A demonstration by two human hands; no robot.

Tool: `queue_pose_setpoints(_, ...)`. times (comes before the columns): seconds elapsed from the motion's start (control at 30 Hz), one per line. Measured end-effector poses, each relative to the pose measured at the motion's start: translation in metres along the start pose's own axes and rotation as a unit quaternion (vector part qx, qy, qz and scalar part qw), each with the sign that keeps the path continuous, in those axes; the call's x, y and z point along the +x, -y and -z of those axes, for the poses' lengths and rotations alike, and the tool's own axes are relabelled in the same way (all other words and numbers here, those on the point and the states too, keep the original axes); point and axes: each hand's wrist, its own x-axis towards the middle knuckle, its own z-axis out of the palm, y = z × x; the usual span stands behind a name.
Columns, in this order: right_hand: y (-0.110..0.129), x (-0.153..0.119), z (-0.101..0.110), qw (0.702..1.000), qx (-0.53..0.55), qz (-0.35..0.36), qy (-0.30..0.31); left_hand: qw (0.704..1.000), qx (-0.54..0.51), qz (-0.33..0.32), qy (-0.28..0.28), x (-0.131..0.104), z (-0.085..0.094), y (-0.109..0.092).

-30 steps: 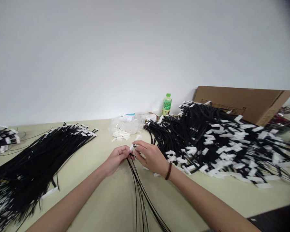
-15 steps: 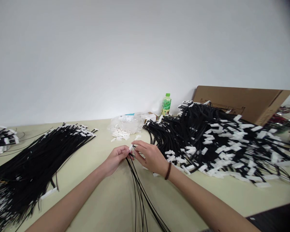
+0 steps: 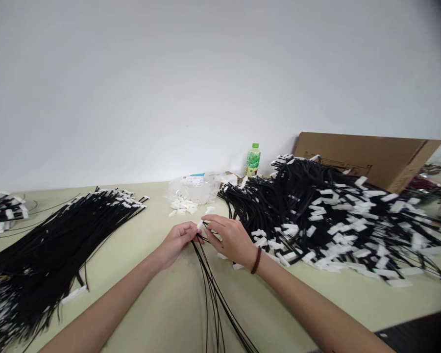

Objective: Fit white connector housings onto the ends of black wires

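My left hand (image 3: 177, 241) is closed in a pinch on a small white plastic connector (image 3: 200, 224). Close against it, my right hand (image 3: 232, 239) pinches the end of a thin black cable just right of the connector. Whether the cable tip sits inside the connector cannot be made out. Several black cables (image 3: 213, 289) hang from between the two hands and run down toward the near edge of the view. Beyond the fingers lie loose white connectors (image 3: 183, 205) at the mouth of a clear plastic bag (image 3: 194, 186).
A large heap of black cables with white connectors (image 3: 338, 225) covers the right side. Another black cable bundle (image 3: 59, 240) lies to the left. Farther back are a green-capped bottle (image 3: 253, 161) and a flat cardboard box (image 3: 360, 154) leaning near the wall.
Almost nothing differs. Both hands keep their hold on the connector and cable in the same place, and the view has shifted very slightly.
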Motion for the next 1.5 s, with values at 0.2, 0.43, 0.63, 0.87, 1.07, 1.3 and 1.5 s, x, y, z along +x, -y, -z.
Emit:
queue_pose_setpoints(0.2, -0.001, 0.0, 0.0, 1.0, -0.003, 0.005, -0.015, 1.0, 0.005, 0.002, -0.004, 0.0, 0.0, 0.0)
queue_pose_setpoints(0.43, -0.001, 0.001, 0.002, 0.999, -0.02, -0.01, -0.038, 1.0, -0.008, 0.002, -0.011, 0.0, 0.0, 0.0)
queue_pose_setpoints(0.63, -0.001, 0.001, 0.003, 0.999, -0.024, -0.026, -0.033, 1.0, -0.016, 0.004, -0.009, 0.0, -0.001, -0.001)
queue_pose_setpoints(0.87, 0.001, 0.005, 0.01, 0.997, -0.028, -0.036, -0.062, 0.999, -0.028, 0.008, -0.017, -0.001, -0.001, -0.003)
queue_pose_setpoints(1.07, 0.003, 0.005, 0.01, 0.997, -0.02, -0.013, -0.074, 1.0, -0.023, 0.006, -0.014, 0.0, -0.001, -0.001)
queue_pose_setpoints(1.3, 0.007, 0.005, 0.009, 0.997, -0.008, 0.015, -0.07, 0.999, -0.032, 0.005, -0.003, 0.0, 0.0, 0.0)
queue_pose_setpoints(1.5, 0.013, 0.006, 0.013, 0.999, 0.006, 0.036, -0.039, 0.999, -0.049, -0.005, -0.001, 0.001, 0.001, 0.002)
